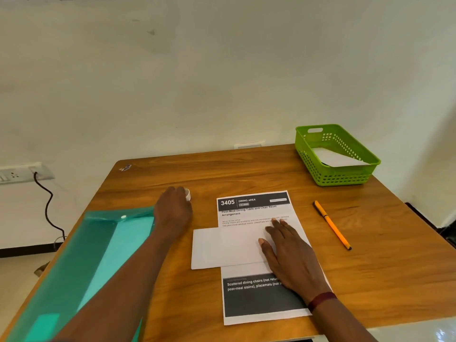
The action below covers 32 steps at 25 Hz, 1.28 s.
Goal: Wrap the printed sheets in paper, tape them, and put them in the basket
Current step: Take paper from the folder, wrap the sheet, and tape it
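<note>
The printed sheet (254, 299) lies near the middle of the tabletop (222, 174), with a white paper (222, 248) laid across it. The right hand (293, 257) rests flat on both, fingers straight, grip released. The left hand (172, 208) covers a small white roll (188, 194); I cannot tell whether its grip holds it. A green basket (345, 180) sits at the far right and a pen (332, 224) right of the sheet.

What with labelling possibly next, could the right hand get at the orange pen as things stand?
Probably yes: the orange pen lies on bare table right of the right hand, nothing between them. But that hand presses flat on the white paper, which it would release.
</note>
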Motion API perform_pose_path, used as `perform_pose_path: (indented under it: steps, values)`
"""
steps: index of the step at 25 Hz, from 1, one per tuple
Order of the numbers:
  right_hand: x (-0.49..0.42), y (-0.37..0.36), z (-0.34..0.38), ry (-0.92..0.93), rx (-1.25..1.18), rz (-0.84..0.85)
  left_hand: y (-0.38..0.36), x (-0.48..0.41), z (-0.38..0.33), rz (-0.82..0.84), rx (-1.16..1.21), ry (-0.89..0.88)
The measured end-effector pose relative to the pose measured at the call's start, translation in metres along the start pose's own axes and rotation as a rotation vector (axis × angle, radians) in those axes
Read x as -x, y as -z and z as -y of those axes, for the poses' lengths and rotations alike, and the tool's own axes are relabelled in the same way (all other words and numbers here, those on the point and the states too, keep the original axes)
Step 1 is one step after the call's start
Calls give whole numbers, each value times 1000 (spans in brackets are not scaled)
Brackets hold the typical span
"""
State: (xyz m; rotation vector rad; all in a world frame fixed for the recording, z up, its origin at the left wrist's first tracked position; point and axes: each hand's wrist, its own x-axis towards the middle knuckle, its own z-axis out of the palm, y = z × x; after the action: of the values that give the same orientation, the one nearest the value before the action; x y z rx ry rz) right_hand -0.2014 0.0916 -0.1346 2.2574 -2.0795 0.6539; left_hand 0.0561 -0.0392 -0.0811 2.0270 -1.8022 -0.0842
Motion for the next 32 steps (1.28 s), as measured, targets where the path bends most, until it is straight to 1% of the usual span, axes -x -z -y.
perform_pose_path:
  steps: [2, 4, 5, 8, 11, 14, 18, 20, 23, 25, 27, 28, 29, 31, 32]
  values:
    - [1, -1, 0, 10, 14, -65, -6, -16, 11, 51, -97, -18]
    - [2, 0, 0, 14, 37, -115, -13, -24, 18, 106, -152, -14]
    - [2, 0, 0, 14, 48, -132, -15, -25, 19, 108, -169, -17]
    - [1, -2, 0, 31, 69, -159, -21, -20, 17, 48, -182, -84]
    - [2, -3, -1, 51, 90, -182, -22, -11, 6, -9, -74, -135]
    - [3, -3, 0, 69, 101, -192, -20, 4, -10, 0, 118, -115]
    - [2, -3, -2, 108, 100, -209, -19, 34, -30, 90, 547, -49]
    - [2, -2, -2, 124, 84, -212, -19, 54, -38, 149, 771, 19]
    - [0, 0, -6, 79, -10, -248, -20, 84, -47, 252, 1020, 127]
    - [-2, 4, -7, 67, -49, -267, -22, 98, -48, 329, 1129, 135]
    - [-6, 10, -4, 114, -58, -280, -23, 106, -45, 394, 1189, 113]
    - [-10, 13, -1, 141, -133, -273, -23, 108, -43, 423, 1222, 102]
    - [-14, 16, 4, 141, -279, -252, -24, 109, -41, 445, 1251, 97]
    - [-18, 13, 15, 77, -646, -177, -26, 112, -37, 449, 1279, 80]
    - [-18, 8, 20, 62, -763, -152, -27, 114, -36, 438, 1279, 61]
